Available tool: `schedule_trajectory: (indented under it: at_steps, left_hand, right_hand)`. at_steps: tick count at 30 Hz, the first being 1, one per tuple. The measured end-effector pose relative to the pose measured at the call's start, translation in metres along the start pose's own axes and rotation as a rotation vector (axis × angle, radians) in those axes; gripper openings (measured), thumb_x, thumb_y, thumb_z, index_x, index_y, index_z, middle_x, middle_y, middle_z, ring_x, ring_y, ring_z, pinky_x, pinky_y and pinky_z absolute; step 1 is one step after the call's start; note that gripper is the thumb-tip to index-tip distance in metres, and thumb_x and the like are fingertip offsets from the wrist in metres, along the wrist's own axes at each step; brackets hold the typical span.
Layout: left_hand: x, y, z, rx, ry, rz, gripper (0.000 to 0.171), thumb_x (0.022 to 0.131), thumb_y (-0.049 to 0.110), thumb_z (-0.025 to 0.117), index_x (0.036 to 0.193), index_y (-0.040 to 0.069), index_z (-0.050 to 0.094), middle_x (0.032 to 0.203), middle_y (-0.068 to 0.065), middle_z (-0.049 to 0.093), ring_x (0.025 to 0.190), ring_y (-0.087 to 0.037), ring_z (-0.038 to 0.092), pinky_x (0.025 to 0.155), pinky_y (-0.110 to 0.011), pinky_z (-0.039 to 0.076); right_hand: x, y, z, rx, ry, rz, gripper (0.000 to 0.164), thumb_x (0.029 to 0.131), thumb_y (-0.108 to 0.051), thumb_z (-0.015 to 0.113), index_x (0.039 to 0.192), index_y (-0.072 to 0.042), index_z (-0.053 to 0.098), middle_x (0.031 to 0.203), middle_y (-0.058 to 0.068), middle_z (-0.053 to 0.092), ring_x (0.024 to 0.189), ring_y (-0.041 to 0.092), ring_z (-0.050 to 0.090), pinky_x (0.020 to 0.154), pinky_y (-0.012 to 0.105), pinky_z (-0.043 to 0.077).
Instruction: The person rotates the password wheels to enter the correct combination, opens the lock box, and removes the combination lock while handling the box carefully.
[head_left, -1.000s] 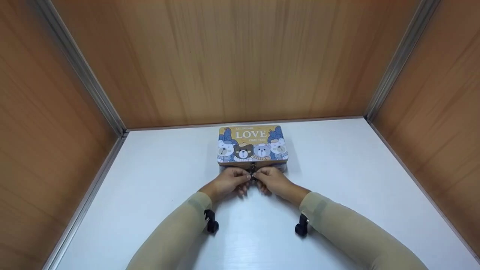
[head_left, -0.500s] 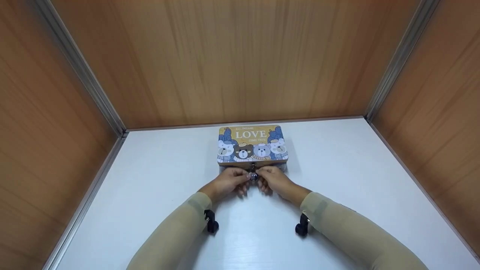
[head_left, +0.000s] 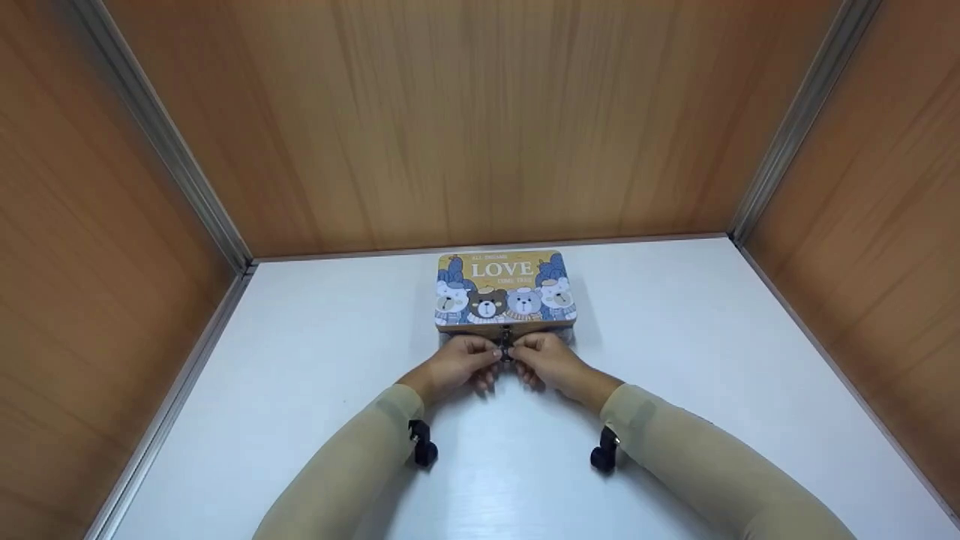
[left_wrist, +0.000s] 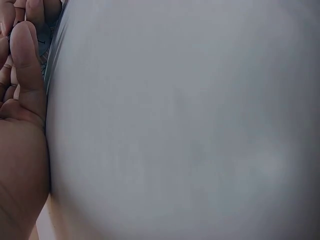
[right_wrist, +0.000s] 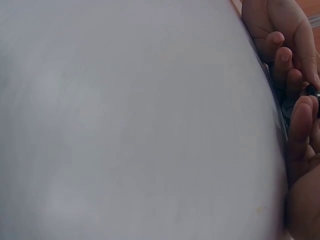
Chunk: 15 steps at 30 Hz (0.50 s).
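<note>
A rectangular tin box (head_left: 504,279) with bears and the word LOVE on its lid stands closed at the back of the table. At the middle of its front hangs a small dark, shiny padlock (head_left: 506,351). My left hand (head_left: 454,361) pinches this padlock from the left between thumb and fingers. From the right, my right hand (head_left: 555,364) holds it with thumb and forefinger, the other fingers curled beneath. Only a dark bit of the padlock (right_wrist: 311,90) shows in the right wrist view; the fingers cover most of it.
The white table (head_left: 337,345) meets a wooden back wall (head_left: 480,127) just behind the box. Wooden side walls with grey metal corner strips (head_left: 172,150) enclose it left and right. A small black camera (head_left: 423,444) hangs under each forearm.
My right fingers have shifted slightly at the padlock, whose shiny face showed more half a second ago. The box and my left hand have stayed in place.
</note>
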<state>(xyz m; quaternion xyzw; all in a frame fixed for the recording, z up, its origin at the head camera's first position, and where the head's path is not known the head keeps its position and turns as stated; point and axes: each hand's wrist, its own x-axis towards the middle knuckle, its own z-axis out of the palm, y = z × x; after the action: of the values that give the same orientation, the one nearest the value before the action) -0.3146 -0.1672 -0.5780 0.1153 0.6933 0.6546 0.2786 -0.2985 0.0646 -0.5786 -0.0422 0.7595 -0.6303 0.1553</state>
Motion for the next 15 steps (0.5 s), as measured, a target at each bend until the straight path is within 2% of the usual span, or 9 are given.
schedule_trajectory:
  at_steps: [5,15]
  left_hand:
    - [0.0005,0.0004,0.0001,0.017,0.002,-0.010,0.019,0.114,0.016,0.069,0.117,0.000,0.077,0.086,-0.004,0.074,0.068,-0.012,0.070,0.063,-0.025,0.065]
    - [-0.0008,0.0020,-0.0001,0.022,0.007,-0.010,0.019,0.114,0.015,0.068,0.119,-0.001,0.077,0.087,-0.004,0.075,0.068,-0.012,0.072,0.064,-0.025,0.066]
  right_hand:
    - [-0.0005,-0.0019,0.0004,-0.024,-0.011,0.011,0.017,0.108,-0.019,0.071,0.102,-0.005,0.077,0.071,-0.002,0.067,0.057,0.008,0.060,0.049,0.020,0.051]
    - [0.0002,0.0004,0.0028,-0.056,-0.040,-0.027,0.029,0.113,-0.022,0.065,0.090,-0.005,0.073,0.069,-0.002,0.066,0.055,0.008,0.059,0.049,0.021,0.051]
